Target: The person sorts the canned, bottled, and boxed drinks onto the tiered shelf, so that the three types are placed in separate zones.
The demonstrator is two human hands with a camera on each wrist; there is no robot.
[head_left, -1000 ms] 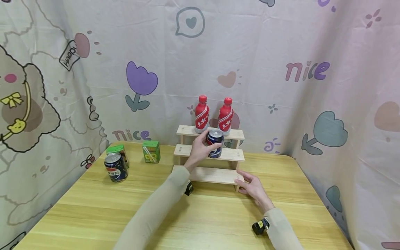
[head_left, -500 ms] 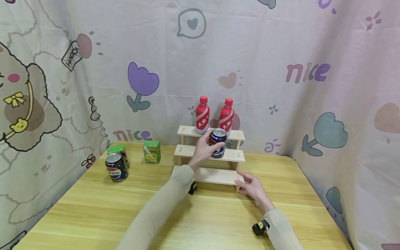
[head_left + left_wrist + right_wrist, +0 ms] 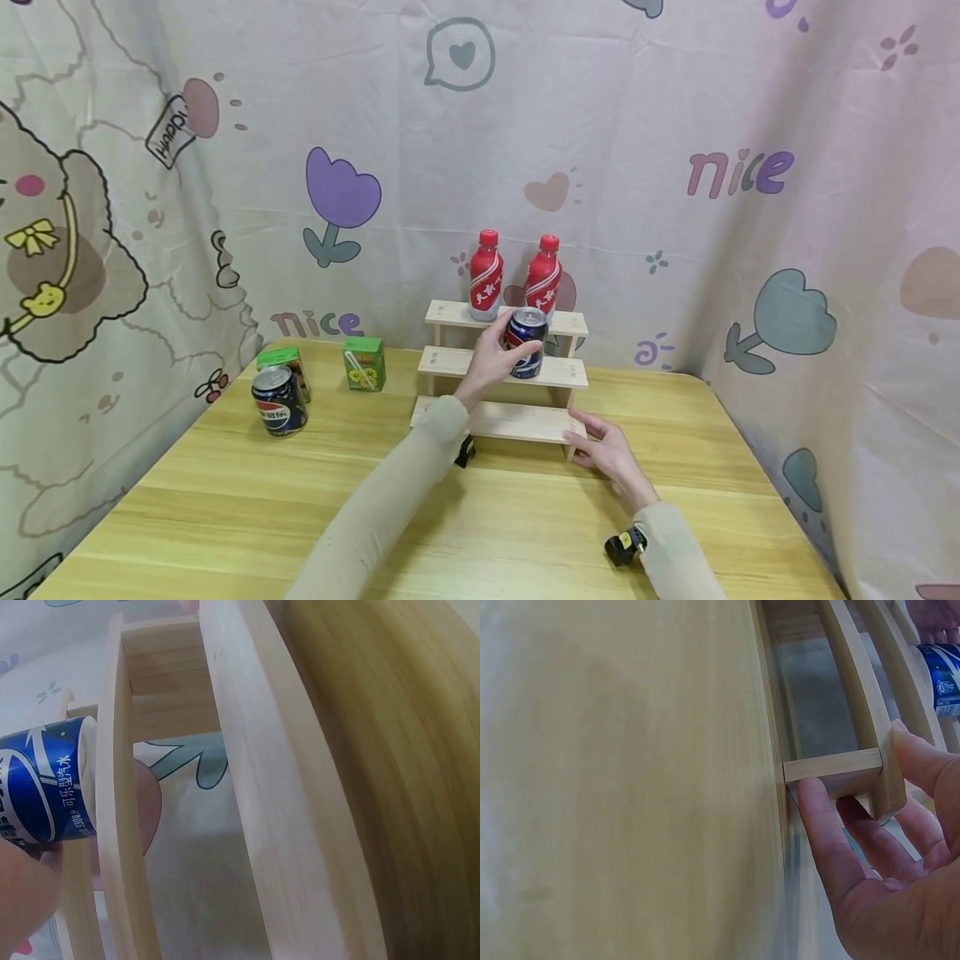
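Observation:
My left hand (image 3: 487,364) grips a dark blue soda can (image 3: 531,333), upright at the right part of the middle tier of a three-tier wooden display rack (image 3: 502,421). In the left wrist view the base of the can (image 3: 52,784) is right at the board's edge, the thumb on its near side. My right hand (image 3: 609,457) holds the right front corner of the lowest tier. The right wrist view has its thumb on the board (image 3: 870,697), with fingers against the side piece and under the corner. Two red bottles (image 3: 486,279) stand on the top tier.
A second soda can (image 3: 279,404) stands at the left of the table, in front of a green juice box (image 3: 296,362). Another juice box (image 3: 364,364) with a straw stands between those and the rack. A printed cloth (image 3: 600,108) hangs behind the table.
My left hand has shifted the can a little to the right along the middle tier, mostly in the first half second. The right hand stays at the rack's corner.

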